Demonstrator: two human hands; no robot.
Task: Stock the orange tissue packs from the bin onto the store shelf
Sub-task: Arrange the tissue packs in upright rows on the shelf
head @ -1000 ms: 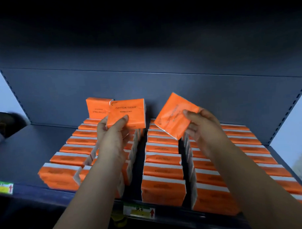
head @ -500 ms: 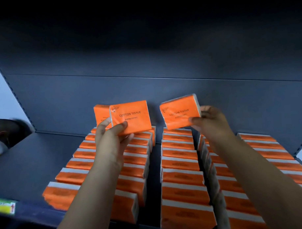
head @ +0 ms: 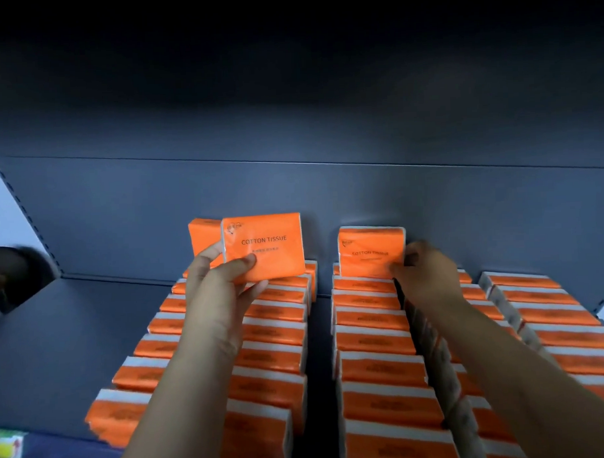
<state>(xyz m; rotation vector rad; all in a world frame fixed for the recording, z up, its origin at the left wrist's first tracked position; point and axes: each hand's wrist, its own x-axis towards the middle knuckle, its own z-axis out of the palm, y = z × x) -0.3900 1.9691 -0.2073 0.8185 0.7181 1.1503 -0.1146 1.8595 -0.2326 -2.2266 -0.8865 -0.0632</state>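
now each hand [head: 223, 283] [head: 429, 275] pinches an upright pack [head: 263, 249] [head: 370, 250] near the shelf's [head: 75, 339] back edge.

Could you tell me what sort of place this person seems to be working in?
Most likely a shop aisle: a dark grey metal shelf holds neat rows of identical orange tissue packs, and a yellow-green price label sits on its front edge.

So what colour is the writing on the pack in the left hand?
Black, on the orange pack the left hand holds; the head view shows it.
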